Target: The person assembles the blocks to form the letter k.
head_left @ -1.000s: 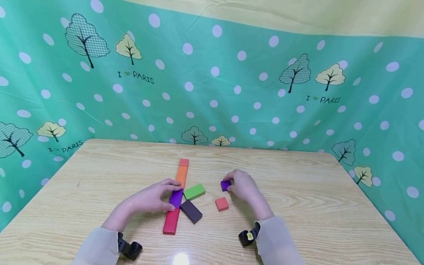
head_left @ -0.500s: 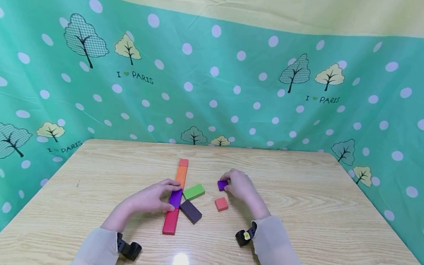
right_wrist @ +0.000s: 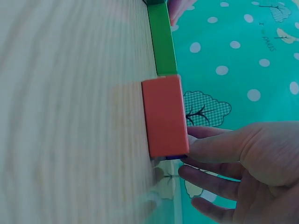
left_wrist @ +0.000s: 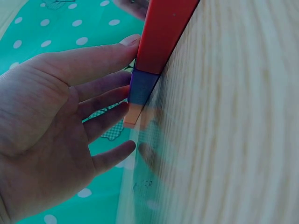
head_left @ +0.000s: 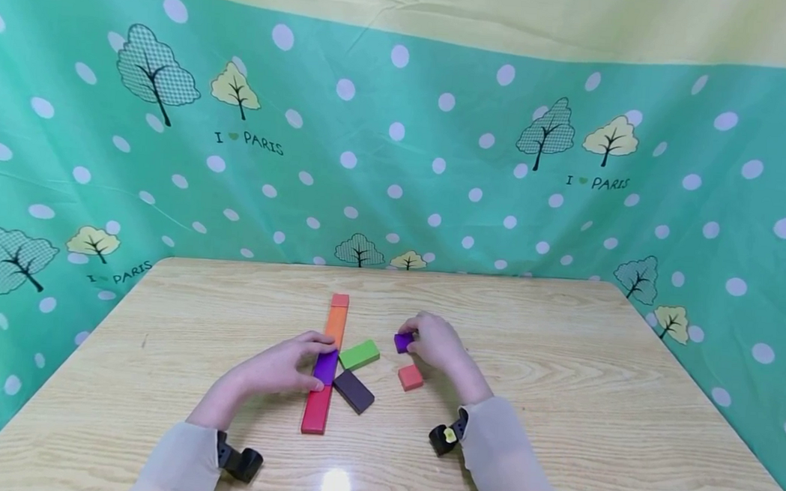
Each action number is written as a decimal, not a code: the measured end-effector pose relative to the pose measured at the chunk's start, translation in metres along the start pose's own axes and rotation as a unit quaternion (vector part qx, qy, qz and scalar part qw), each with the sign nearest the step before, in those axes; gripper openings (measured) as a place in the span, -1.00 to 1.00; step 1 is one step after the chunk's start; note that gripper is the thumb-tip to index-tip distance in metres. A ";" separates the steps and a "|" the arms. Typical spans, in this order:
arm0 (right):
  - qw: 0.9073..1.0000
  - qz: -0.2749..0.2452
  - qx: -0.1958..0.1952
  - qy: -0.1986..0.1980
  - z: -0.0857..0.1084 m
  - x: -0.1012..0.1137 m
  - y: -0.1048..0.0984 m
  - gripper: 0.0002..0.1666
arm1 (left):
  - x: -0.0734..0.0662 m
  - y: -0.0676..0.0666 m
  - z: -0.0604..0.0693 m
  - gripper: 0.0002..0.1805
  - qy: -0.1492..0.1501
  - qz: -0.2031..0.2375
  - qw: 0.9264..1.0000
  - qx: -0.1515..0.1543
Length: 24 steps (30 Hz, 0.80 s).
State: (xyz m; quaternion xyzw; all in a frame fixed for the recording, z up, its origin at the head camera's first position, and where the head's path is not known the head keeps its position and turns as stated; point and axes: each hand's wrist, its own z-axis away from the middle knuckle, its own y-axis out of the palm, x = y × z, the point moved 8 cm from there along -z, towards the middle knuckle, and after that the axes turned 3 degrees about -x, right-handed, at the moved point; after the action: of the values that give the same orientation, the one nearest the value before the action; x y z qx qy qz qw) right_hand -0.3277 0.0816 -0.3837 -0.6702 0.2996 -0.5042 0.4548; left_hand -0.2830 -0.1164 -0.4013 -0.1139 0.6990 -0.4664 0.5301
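Note:
My left hand (head_left: 284,363) rests at a row of flat blocks, thumb and fingertips touching the purple block (head_left: 325,367) in its middle. In the left wrist view its fingers (left_wrist: 110,98) look fairly straight. The row also has a red block (head_left: 315,410) at the near end, an orange block (head_left: 336,323) and a small coral block (head_left: 341,300) at the far end. To the right, my right hand (head_left: 436,342) pinches a small purple block (head_left: 402,343) at the table. A loose coral block (head_left: 410,377) lies just nearer; in the right wrist view it mostly hides the purple one.
A green block (head_left: 359,355) and a dark block (head_left: 354,392) lie slanted against the row's right side, fanning outward. All lie on a wood-grain table (head_left: 556,451). A green dotted curtain (head_left: 399,148) stands behind and along both sides.
My right hand has moved left with the small purple block, toward the row. My left hand and the other blocks have stayed in place.

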 end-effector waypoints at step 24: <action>1.000 0.010 0.001 -0.026 -0.005 0.018 0.007 -0.67 | 0.000 0.000 0.000 -0.33 0.003 0.003 1.000 0.001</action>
State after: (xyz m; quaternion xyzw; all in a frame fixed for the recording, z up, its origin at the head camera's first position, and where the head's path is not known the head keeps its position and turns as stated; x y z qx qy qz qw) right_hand -0.3267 0.0619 -0.3827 -0.6801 0.2934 -0.4822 0.4679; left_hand -0.2834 -0.1162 -0.4018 -0.1105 0.7004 -0.4658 0.5295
